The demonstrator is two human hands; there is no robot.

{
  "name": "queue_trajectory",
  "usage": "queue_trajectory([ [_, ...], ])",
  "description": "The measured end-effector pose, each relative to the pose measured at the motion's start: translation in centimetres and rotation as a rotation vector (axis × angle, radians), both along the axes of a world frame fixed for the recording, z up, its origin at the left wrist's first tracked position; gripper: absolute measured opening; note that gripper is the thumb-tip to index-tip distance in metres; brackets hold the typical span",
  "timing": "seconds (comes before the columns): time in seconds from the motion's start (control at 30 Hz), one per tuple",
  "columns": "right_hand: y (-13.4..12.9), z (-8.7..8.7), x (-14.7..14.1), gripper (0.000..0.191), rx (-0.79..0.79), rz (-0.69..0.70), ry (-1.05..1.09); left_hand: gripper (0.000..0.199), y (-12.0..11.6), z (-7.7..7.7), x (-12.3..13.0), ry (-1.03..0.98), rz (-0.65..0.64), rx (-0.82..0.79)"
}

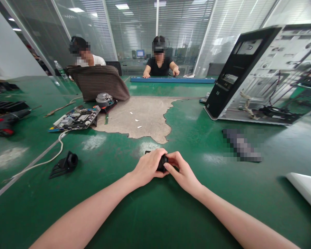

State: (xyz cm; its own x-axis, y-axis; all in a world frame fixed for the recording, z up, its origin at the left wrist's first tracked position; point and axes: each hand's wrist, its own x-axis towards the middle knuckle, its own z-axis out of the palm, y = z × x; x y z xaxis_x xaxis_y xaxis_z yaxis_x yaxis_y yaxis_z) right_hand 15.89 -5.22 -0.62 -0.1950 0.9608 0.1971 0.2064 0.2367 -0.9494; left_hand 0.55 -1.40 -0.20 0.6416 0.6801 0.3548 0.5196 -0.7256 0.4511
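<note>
Near the middle of the green table point(186, 207), my left hand point(149, 167) is wrapped round a small black part point(162, 163), with a dark edge of it showing beyond the knuckles. The thumb and fingers of my right hand point(180, 169) pinch the right side of the same part. Much of the part is hidden by my fingers, so its full shape cannot be made out. A black piece with a round opening point(66, 164) lies to the left of my hands.
A circuit board point(79, 119) and a power drill point(9, 121) lie left. An open computer case point(238, 74) stands right, near a blurred dark object point(241, 145) and a white object point(307, 190). Two people sit across the table, behind a blue bar point(171, 80).
</note>
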Motion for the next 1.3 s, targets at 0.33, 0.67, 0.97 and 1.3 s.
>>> queue_trajectory([
  [0.33,-0.17,0.06,0.46,0.019,0.107,0.034,-0.096,0.062,0.13,-0.09,-0.06,0.025,0.008,-0.018],
  [0.67,0.50,-0.20,0.27,0.015,-0.039,-0.007,0.021,0.057,0.20,-0.05,0.02,0.021,0.011,-0.025],
  [0.97,-0.03,-0.08,0.54,0.022,0.070,0.063,-0.014,0.058,0.11,0.12,-0.05,0.025,0.016,-0.039],
  [1.3,0.56,-0.21,0.21,0.018,-0.087,-0.010,0.056,0.057,0.16,0.15,-0.12,0.051,0.019,-0.018],
])
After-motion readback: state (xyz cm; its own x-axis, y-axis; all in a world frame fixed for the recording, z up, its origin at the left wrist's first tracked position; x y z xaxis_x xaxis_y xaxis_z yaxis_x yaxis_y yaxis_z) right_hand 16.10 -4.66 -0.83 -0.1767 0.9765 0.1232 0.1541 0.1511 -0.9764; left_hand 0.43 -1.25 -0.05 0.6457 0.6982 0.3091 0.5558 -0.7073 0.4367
